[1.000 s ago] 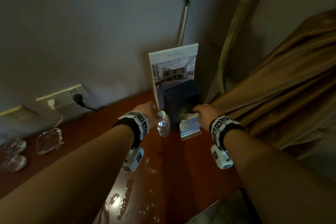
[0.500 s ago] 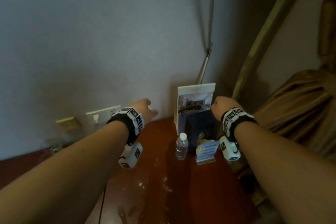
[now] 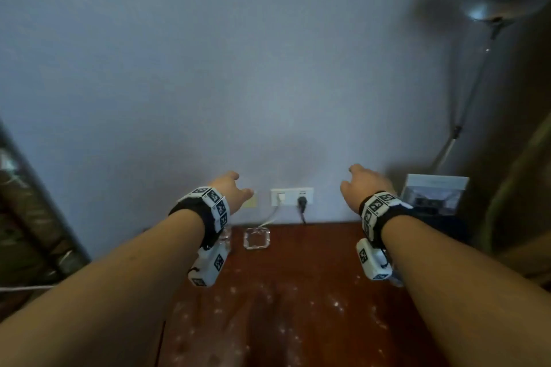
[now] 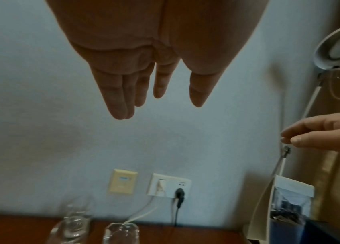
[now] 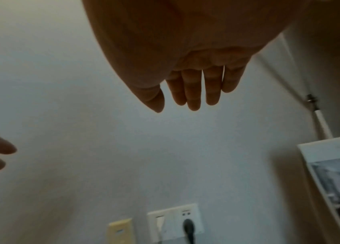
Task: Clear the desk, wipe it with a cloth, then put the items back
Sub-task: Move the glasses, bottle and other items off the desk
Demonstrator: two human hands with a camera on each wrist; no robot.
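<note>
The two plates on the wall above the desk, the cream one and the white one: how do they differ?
The cream plate is narrower and taller than wide; the white socket plate is wider. The cream plate has nothing plugged in, while the white socket plate carries a black plug and a pale cable. The cream plate sits to the left of the white socket plate. Both are mounted low on the wall, just above the desk.

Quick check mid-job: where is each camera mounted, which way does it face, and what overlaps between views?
Head: worn on the head, facing the wall over the desk; both forearms, left hand and right hand show.
Left wrist: under the left hand, looking along open fingers at the wall; right hand at the edge.
Right wrist: under the right hand, facing the wall.
Shared: the socket appears in all three.
</note>
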